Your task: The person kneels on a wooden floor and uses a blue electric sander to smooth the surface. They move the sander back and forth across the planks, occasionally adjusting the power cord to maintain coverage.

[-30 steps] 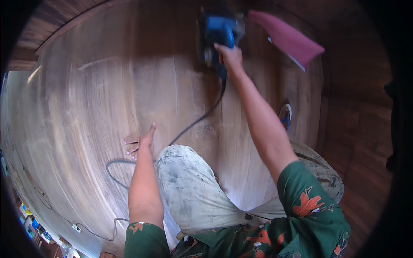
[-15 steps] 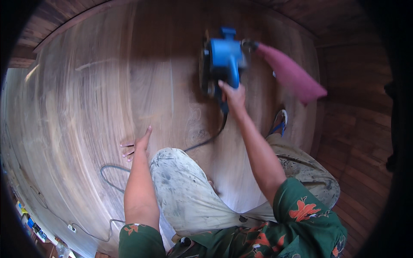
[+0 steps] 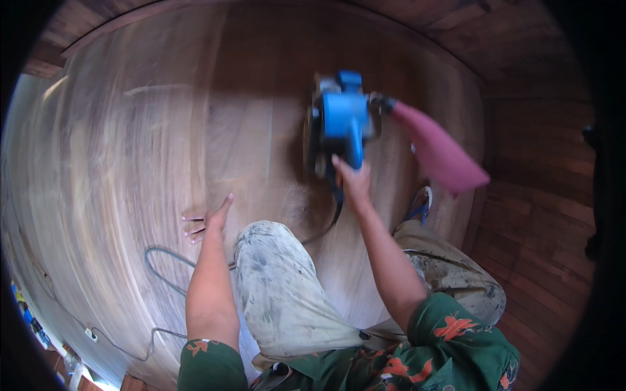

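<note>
My right hand [image 3: 353,180] is wrapped round the rear handle of a blue belt sander [image 3: 343,117], which rests on the wooden floor [image 3: 248,150] ahead of me. From the sander's right side a pink cloth dust bag [image 3: 443,150] sticks out, slanting toward me. A dark power cord [image 3: 337,207] runs back from the handle toward my knee. My left hand [image 3: 210,218] lies on the boards to the left of my knee, fingers spread, holding nothing. The sander's underside is hidden, and its outline is a little blurred.
The grey cord [image 3: 151,264] loops on the floor by my left forearm, and a white plug connection [image 3: 90,334] lies farther left. Dark wooden walls [image 3: 541,143] stand at the right and far side. My sandalled foot [image 3: 420,203] is near the dust bag. Various items lie at the lower left edge.
The sander, with my right hand on its handle and the dust bag attached, has come back nearer to me. My left hand stays in about the same place on the floor.
</note>
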`<state>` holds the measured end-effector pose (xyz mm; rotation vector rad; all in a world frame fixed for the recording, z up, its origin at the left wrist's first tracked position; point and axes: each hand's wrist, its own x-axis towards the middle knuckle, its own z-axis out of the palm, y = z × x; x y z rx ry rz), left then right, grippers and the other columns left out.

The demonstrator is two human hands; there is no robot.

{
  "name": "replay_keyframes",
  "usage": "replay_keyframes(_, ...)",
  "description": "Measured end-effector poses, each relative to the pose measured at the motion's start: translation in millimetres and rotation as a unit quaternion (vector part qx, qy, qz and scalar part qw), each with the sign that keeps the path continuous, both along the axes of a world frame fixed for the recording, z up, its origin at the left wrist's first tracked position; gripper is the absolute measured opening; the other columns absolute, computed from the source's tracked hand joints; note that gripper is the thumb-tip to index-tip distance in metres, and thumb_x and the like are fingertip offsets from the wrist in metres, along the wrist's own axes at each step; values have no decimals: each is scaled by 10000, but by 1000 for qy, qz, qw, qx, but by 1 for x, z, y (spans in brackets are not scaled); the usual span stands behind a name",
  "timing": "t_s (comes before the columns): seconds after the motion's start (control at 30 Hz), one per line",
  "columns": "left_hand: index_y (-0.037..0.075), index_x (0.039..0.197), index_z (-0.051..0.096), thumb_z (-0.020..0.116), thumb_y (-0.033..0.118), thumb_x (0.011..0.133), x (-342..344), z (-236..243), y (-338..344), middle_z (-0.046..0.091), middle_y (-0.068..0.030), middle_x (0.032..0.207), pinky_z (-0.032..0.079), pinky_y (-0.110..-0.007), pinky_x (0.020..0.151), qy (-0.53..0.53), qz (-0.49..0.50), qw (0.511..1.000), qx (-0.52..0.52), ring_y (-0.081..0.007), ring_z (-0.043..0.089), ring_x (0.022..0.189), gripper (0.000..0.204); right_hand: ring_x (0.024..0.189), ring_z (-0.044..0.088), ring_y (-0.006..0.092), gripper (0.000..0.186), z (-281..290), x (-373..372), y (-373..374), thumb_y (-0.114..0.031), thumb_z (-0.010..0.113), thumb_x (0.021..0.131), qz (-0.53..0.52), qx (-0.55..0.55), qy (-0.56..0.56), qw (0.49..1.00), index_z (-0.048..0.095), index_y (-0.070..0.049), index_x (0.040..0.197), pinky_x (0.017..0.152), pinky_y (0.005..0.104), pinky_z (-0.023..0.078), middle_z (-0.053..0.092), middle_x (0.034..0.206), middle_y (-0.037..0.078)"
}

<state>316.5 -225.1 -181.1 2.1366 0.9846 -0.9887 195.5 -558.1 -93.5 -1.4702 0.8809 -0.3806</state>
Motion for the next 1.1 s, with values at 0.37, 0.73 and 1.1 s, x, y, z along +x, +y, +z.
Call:
replay_keyframes(0.37,-147,1509,283,847,692,659,5,-16,-29,248,-346,1597,195,-477,1227,27,-27,992,123,-447,194,1514,1321,481,517,151,222,-45,198,-111,-165,785,830,-32,52,-14,998,610,-64,736,483,327,420,557,600,32)
replay_keyframes(0.73,-170,1487,306,860,638,687,5,-29,1,319,-330,1574,273,-455,1204,22,-38,998,-40,-423,302,1480,1265,448,499,101,296,-45,2,-16,-215,752,890,-1,29,26,999,558,-96,700,431,287,390,537,556,-2)
replay_keyframes(1.1,-196,1469,300,874,615,684,0,4,-5,335,-351,1554,299,-457,1193,-11,-13,1000,5,-430,349,1455,1267,471,504,108,225,-18,-86,77,-195,770,869,-50,58,117,990,596,-62,816,460,283,388,541,585,6)
